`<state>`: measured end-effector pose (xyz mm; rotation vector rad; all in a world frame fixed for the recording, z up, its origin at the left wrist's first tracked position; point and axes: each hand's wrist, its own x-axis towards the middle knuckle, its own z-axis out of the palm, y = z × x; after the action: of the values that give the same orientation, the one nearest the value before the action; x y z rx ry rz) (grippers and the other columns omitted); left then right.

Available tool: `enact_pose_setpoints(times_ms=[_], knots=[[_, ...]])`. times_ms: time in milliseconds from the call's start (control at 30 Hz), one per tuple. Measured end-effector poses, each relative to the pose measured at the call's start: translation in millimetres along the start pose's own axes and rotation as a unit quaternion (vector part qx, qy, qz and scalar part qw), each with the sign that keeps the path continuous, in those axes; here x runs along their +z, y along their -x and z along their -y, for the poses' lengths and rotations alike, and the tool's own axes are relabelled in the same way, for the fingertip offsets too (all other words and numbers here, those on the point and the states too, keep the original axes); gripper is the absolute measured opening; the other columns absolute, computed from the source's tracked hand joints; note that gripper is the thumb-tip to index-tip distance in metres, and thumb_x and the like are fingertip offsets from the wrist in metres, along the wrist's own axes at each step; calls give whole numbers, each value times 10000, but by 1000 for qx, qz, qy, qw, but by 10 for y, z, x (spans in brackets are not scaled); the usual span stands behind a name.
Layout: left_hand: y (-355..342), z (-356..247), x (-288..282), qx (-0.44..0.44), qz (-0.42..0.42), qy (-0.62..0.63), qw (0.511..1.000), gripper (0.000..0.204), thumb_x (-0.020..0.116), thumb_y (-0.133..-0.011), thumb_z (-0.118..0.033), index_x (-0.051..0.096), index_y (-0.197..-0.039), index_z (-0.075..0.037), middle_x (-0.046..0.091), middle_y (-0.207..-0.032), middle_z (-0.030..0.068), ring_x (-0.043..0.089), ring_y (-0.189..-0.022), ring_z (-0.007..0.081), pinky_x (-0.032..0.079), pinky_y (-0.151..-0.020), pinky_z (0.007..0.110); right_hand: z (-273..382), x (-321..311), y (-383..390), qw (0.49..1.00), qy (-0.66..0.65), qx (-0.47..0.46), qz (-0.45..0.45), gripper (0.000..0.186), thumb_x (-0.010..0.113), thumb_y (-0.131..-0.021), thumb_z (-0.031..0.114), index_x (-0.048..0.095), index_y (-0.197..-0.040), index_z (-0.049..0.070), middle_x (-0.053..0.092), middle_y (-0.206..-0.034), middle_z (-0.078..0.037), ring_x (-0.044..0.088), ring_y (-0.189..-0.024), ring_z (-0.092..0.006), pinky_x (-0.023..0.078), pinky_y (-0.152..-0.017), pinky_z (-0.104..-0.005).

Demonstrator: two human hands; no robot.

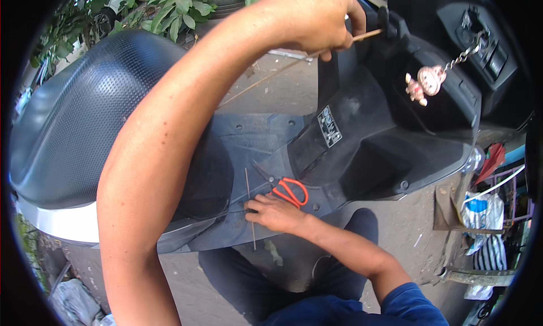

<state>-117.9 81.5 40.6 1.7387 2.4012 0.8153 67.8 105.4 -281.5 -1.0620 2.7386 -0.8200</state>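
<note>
Scooter bodywork of matte black plastic [362, 108] spans the head view, with a dimpled black seat [127, 65] at left and a dark grey footboard [254, 128] at the middle. The left hand [328, 26], its forearm crossing in front of the seat, is closed around a long thin brown stick [367, 35], which slants above the footboard; its upper end is near a small black hook [387, 19] on the front panel. The right hand [275, 213] is low over the footboard's near edge, fingers bent beside a shorter thin tan stick [247, 183]; whether they grip it I cannot tell. Just beyond that hand, scissors with orange looped handles [272, 179] lie on the footboard, blades pointing up and left. At upper right, a pink figure-shaped keychain [431, 80] hangs by a silver chain [461, 58] near the ignition
</note>
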Motion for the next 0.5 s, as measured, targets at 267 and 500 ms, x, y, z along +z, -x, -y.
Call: enact_pose_setpoints(times_ms=[267, 500], knots=[[-12, -197, 229, -53, -31, 39, 997, 205, 623, -906, -44, 660, -1092, 35, 696, -821, 79, 666, -669, 115, 540, -616, 237, -145, 146, 107, 998, 4, 22, -59, 160, 594, -790, 88, 678, -926, 91, 567, -1037, -50, 543, -1036, -245, 489, -898, -432], [28, -141, 279, -44, -85, 20, 995, 223, 697, -887, -102, 655, -1089, -18, 687, -788, 54, 666, -590, 122, 548, -542, 222, -44, 173, 38, 996, -39, 17, -82, 124, 612, -800, 107, 700, -886, 97, 591, -990, -40, 557, -1016, -226, 488, -855, -392]])
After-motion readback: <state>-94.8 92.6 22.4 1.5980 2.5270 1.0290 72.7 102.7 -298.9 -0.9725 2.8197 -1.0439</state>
